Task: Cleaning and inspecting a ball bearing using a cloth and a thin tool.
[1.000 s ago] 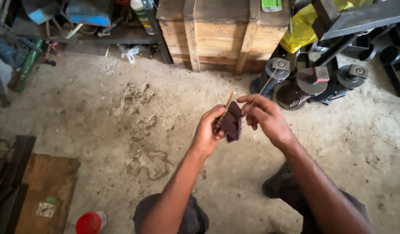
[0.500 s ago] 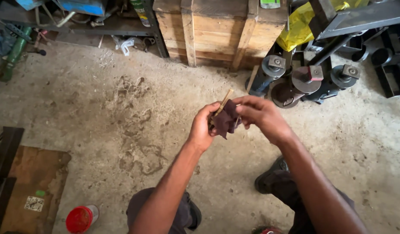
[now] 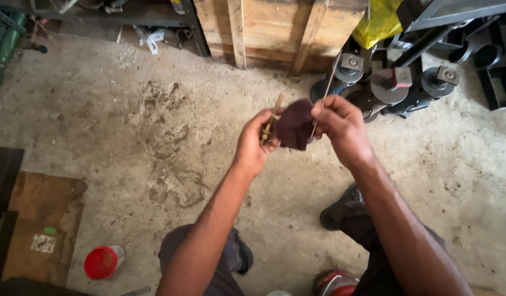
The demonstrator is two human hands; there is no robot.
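The concrete floor (image 3: 127, 137) lies below my hands and carries a patch of dried stains to the left of them. Beyond my hands, at the top of the view, stands a wooden crate (image 3: 275, 30). To the right of it, just past my right hand, sits a cluster of dark metal fittings (image 3: 390, 85) with a yellow bag (image 3: 379, 22) above them. Well to the lower left of my hands a flat wooden board (image 3: 42, 219) rests on the floor, with a red-lidded can (image 3: 102, 262) beside it.

My left hand (image 3: 253, 145) is closed around a small brass-coloured fitting (image 3: 265, 131), from which a slim tan rod (image 3: 276, 107) projects upward. My right hand (image 3: 343, 129) is closed too: its fingertips pinch a thin wire (image 3: 325, 90) that runs up and away toward the metal fittings. Between the two hands, touching both, is a dark maroon cloth (image 3: 294, 125), bunched against the fitting.

Status, as I judge it: the work is in mid-course. The parts are held in the air in front of me, none is set down, and the cloth is against the fitting. I cannot tell whether the wire is already threaded into the fitting, because the cloth hides the junction. Cleaning or fitting of the small part appears unfinished.
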